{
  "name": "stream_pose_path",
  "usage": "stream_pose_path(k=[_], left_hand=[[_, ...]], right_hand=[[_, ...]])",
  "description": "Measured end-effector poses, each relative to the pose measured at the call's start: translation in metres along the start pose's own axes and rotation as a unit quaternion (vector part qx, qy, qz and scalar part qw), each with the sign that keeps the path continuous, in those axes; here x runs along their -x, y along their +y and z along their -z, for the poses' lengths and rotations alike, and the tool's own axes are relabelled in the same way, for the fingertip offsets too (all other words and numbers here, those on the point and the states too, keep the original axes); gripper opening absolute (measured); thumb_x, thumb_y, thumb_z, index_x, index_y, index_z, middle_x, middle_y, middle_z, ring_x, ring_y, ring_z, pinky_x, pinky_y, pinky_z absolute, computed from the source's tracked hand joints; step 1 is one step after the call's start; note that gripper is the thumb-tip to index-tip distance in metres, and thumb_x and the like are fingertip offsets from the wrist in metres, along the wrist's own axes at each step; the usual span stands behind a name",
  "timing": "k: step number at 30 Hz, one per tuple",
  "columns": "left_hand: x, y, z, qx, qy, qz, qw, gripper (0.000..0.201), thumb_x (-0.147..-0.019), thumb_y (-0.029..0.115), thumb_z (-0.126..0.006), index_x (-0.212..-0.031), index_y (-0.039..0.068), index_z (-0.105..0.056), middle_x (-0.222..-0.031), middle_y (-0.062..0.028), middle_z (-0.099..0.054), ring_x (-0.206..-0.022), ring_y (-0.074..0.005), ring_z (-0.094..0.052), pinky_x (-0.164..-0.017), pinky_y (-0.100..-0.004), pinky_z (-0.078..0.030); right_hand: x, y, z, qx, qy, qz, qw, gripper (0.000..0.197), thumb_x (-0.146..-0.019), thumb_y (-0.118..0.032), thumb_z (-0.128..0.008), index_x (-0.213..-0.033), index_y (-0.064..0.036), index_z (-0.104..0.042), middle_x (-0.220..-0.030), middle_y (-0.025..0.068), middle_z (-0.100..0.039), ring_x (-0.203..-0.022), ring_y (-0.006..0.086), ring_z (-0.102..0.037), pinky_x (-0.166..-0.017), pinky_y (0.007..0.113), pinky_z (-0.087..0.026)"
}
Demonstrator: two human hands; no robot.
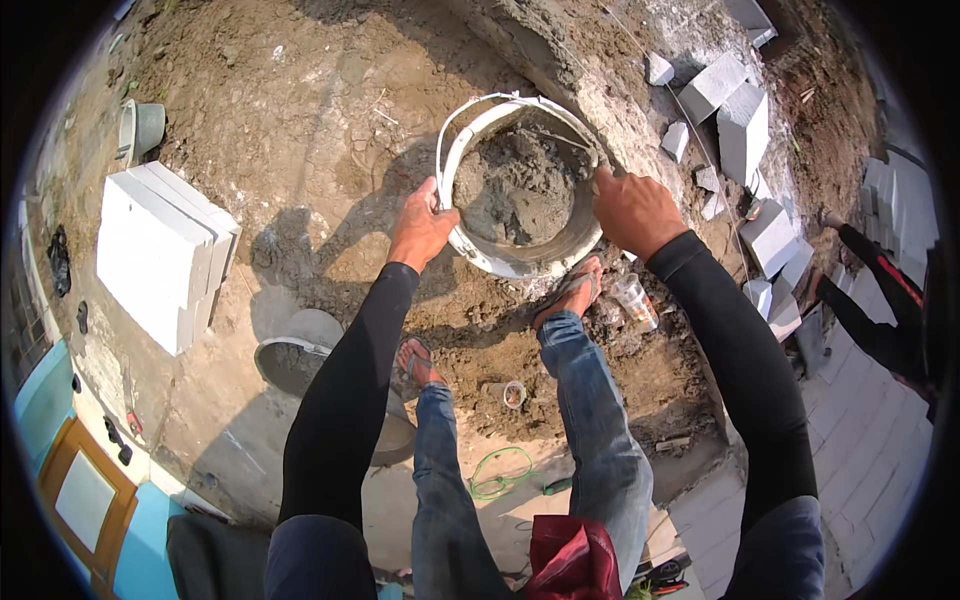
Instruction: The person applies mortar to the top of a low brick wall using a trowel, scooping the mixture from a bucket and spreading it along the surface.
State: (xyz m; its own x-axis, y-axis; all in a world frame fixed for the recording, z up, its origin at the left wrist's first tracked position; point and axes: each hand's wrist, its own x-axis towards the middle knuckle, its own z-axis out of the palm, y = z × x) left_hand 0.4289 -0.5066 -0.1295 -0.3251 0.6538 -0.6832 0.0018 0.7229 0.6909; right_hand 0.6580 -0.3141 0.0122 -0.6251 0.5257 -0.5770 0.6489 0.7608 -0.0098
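- Ground (320, 120): bare dirt; grey raised strip (535, 50) along its far edge.
- White block stack (150, 255): toward ground's left edge.
- Bucket (492, 262): just beside the strip, between both hands; can't tell if touching ground.
- Grey mortar (520, 185): inside bucket.
- Left hand (422, 228): fingers grasping bucket's left rim.
- Right hand (640, 212): fingers grasping right rim.
- Clear cup (634, 300): near right foot (575, 290).

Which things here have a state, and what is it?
White bucket: partly filled
Grey mortar: lumpy
Left hand: gripping the bucket
Right hand: gripping the bucket
White blocks at left: stacked
White blocks at upper right: scattered
Green cord: loosely looped
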Motion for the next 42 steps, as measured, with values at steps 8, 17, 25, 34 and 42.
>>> stream_pose_path(k=[8,17,25,34,42], left_hand=[[0.021,0.077,0.004,-0.168,-0.031,-0.051,0.984,0.070,-0.088,0.017,-0.066,-0.149,-0.004,-0.039,-0.140,-0.0330,-0.052,-0.130,-0.0382,-0.055,-0.107,-0.0401,-0.045],[0.083,0.033,-0.037,-0.085,-0.043,-0.116,0.989,0.064,-0.092,0.020,-0.068,-0.149,0.003,-0.043,-0.121,-0.0177,-0.064,-0.104,-0.0246,-0.064,-0.092,-0.0384,-0.051],[0.086,0.043,-0.044,-0.029,-0.078,-0.065,0.994,0.064,-0.091,0.017,-0.070,-0.149,0.004,-0.045,-0.132,-0.0160,-0.062,-0.122,-0.0255,-0.057,-0.105,-0.0418,-0.044],[0.070,0.038,-0.034,-0.002,-0.106,-0.093,0.990,0.068,-0.092,0.012,-0.069,-0.153,0.006,-0.040,-0.134,-0.0150,-0.061,-0.126,-0.0243,-0.054,-0.107,-0.0421,-0.043],[0.061,0.057,-0.032,-0.009,-0.125,-0.055,0.991,0.070,-0.093,0.016,-0.070,-0.155,0.007,-0.036,-0.143,-0.0197,-0.053,-0.129,-0.0307,-0.054,-0.105,-0.0435,-0.044]], right_hand=[[0.047,-0.063,-0.143,0.049,0.026,-0.029,0.998,0.037,-0.091,-0.017,-0.058,-0.123,0.0010,-0.055,-0.083,0.0181,-0.071,-0.075,0.0369,-0.071,-0.063,0.044,-0.057],[0.076,0.052,-0.120,-0.079,0.045,-0.067,0.994,0.041,-0.094,-0.044,-0.062,-0.097,-0.0032,-0.064,-0.070,0.0197,-0.064,-0.065,0.0353,-0.067,-0.058,0.047,-0.053],[0.046,-0.007,-0.209,-0.294,-0.075,0.004,0.953,0.063,-0.093,-0.057,-0.057,-0.063,-0.0024,-0.061,-0.056,0.0220,-0.053,-0.067,0.0384,-0.055,-0.071,0.056,-0.038],[0.090,0.007,-0.167,-0.209,0.065,0.050,0.974,0.041,-0.099,-0.047,-0.055,-0.103,-0.0058,-0.057,-0.085,0.0182,-0.057,-0.091,0.0358,-0.062,-0.082,0.051,-0.050],[0.076,0.046,-0.167,-0.259,-0.017,0.055,0.964,0.043,-0.101,-0.045,-0.053,-0.116,-0.0062,-0.064,-0.094,0.0193,-0.065,-0.079,0.0371,-0.065,-0.072,0.047,-0.054]])
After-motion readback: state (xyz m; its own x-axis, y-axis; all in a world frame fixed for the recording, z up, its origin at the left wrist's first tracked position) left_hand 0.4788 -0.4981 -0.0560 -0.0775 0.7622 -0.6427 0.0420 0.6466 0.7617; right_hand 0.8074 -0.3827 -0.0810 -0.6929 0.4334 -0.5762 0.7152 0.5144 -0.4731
